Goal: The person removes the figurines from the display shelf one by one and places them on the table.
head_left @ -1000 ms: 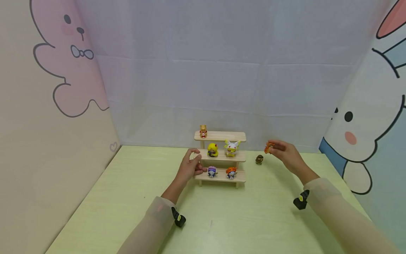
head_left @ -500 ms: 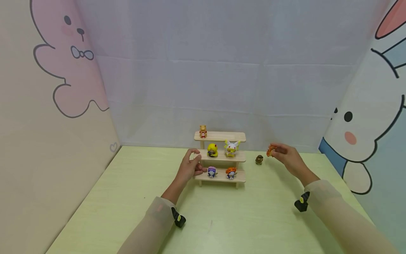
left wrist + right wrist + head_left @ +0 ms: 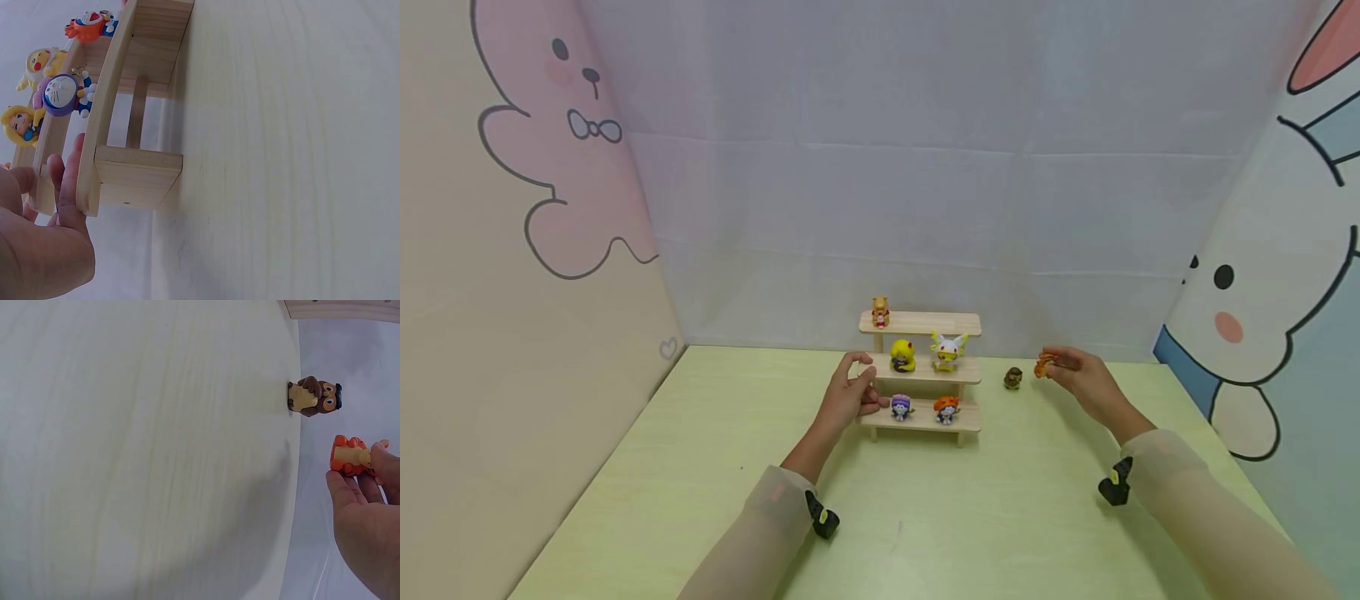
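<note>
The right hand (image 3: 1086,385) pinches a small orange figure (image 3: 1043,365) between thumb and fingers; in the right wrist view this orange figure (image 3: 351,456) is beside a brown owl figure (image 3: 314,396), apart from it. The left hand (image 3: 847,396) grips the left end of a three-tier wooden shelf (image 3: 925,367); the left wrist view shows fingers (image 3: 70,187) against the shelf boards. On the top tier stands a yellow-orange figure (image 3: 880,312). A yellow-haired figure (image 3: 902,356) and a white-and-yellow one (image 3: 948,352) share the middle tier. The bottom tier holds a purple-topped figure (image 3: 901,407) and an orange-topped one (image 3: 947,409).
The owl figure (image 3: 1012,378) stands on the light table (image 3: 1000,517), right of the shelf. A pale curtain (image 3: 895,208) hangs behind the table. Walls with cartoon animal drawings flank it left and right.
The right hand, with the orange figure, has moved slightly right and down, away from the owl. The left hand stays on the shelf's left end.
</note>
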Available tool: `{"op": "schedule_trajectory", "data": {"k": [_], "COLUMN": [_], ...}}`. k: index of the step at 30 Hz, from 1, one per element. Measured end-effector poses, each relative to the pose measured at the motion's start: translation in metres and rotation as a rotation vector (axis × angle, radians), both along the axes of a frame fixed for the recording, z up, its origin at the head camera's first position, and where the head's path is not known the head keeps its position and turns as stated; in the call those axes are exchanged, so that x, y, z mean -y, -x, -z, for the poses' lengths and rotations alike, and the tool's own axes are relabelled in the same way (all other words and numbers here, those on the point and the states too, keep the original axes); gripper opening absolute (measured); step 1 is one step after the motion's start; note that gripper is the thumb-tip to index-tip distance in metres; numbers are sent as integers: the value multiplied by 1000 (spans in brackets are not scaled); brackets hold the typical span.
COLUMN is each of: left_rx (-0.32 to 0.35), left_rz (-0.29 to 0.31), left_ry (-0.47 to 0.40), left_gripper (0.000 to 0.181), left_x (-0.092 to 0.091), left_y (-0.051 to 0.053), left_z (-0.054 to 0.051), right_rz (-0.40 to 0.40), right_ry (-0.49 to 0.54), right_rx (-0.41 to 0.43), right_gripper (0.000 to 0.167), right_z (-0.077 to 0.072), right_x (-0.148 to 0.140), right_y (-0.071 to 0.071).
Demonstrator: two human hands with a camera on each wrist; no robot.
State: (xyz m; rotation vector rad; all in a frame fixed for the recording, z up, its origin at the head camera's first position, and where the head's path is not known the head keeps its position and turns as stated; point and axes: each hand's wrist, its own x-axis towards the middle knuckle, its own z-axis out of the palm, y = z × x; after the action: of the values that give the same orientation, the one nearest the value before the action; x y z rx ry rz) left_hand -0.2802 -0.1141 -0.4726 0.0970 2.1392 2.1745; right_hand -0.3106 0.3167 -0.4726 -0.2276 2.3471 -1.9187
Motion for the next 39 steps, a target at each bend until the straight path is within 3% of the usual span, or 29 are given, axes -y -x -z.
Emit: {"op": "schedule_trajectory", "data": {"k": [31,39], "left_rx": [1,-1], "left_rz": [-5,-4], "left_ry": [8,12], "left_gripper": [24,25], "left_x": [0,0], "left_y": [1,0], "left_z": [2,1], "right_rz": [19,22], "right_ry": [-41,-82], "right_rx": [47,24], "right_gripper": [54,53], "right_z": [19,22], "right_x": [-5,-6], "right_y": [-1,-1]}}
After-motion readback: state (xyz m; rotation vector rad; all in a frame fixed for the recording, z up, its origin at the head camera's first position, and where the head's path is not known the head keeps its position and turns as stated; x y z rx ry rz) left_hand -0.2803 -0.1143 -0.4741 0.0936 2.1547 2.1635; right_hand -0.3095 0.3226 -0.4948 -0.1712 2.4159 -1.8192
